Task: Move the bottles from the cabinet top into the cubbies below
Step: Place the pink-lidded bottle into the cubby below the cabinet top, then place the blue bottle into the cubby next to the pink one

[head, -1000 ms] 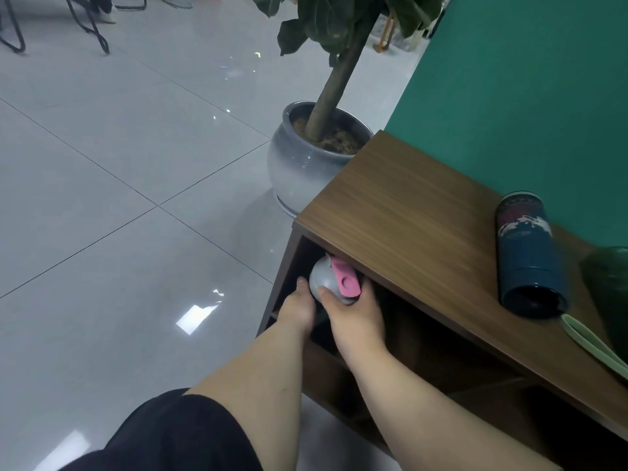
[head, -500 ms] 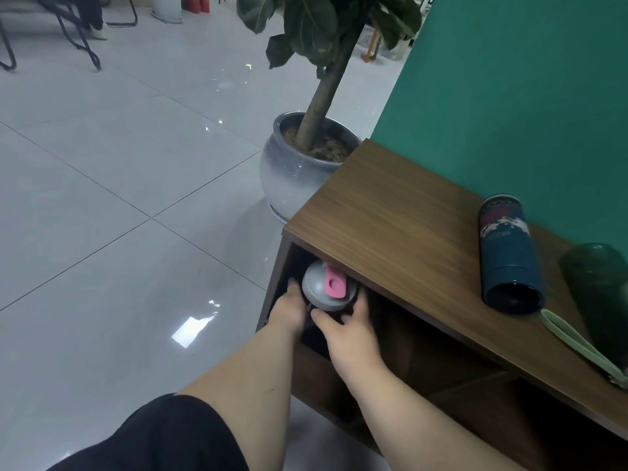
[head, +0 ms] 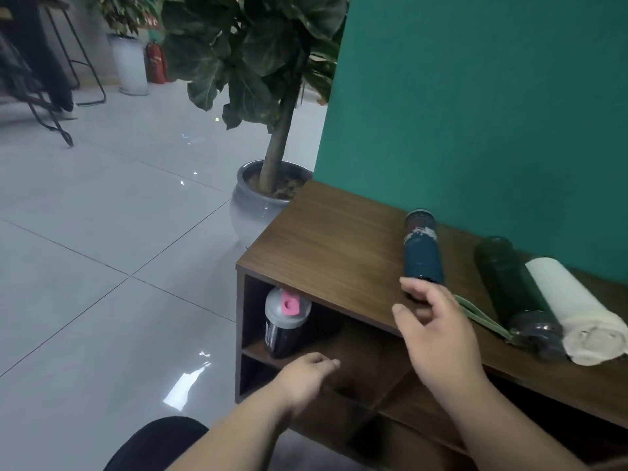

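A black shaker bottle (head: 284,326) with a grey lid and pink cap stands upright in the top left cubby of the wooden cabinet (head: 326,246). On the cabinet top lie a dark blue bottle (head: 422,251), a dark green bottle (head: 506,280) with a pale green strap, and a cream-white bottle (head: 574,307). My right hand (head: 438,329) hovers above the cabinet's front edge, fingers spread, just short of the blue bottle's near end. Empty and loosely curled, my left hand (head: 306,377) is in front of the cubby shelf, apart from the shaker.
A large potted plant in a grey ceramic pot (head: 251,205) stands on the tiled floor just left of the cabinet. A green wall (head: 475,113) backs the cabinet. Stools and a red fire extinguisher (head: 154,62) are far off on the left.
Both hands have let go of the shaker bottle, which now stands in the cubby. My right hand rose toward the blue bottle; my left hand drew back. The camera tilted up.
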{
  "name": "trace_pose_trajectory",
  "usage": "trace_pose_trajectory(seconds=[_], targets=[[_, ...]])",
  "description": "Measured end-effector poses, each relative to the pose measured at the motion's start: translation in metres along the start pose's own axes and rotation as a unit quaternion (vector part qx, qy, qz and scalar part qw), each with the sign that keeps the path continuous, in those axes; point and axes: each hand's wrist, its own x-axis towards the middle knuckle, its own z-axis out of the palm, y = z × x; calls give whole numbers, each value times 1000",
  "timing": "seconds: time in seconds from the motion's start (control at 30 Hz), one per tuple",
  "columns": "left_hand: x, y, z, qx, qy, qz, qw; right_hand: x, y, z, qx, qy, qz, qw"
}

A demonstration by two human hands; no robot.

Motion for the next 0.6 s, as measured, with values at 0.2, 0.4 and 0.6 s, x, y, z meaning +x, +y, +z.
trace_pose_trajectory(seconds=[0.2,0.4,0.6], targets=[[-13,14,5,-36,-4,91,995,67,14,-2,-194,35,52,979],[-19,16,5,-43,9,108,993,79,17,8,-239,11,61,969],[-26,19,-3,-124,48,83,988,18,2,-22,-115,49,-30,992]])
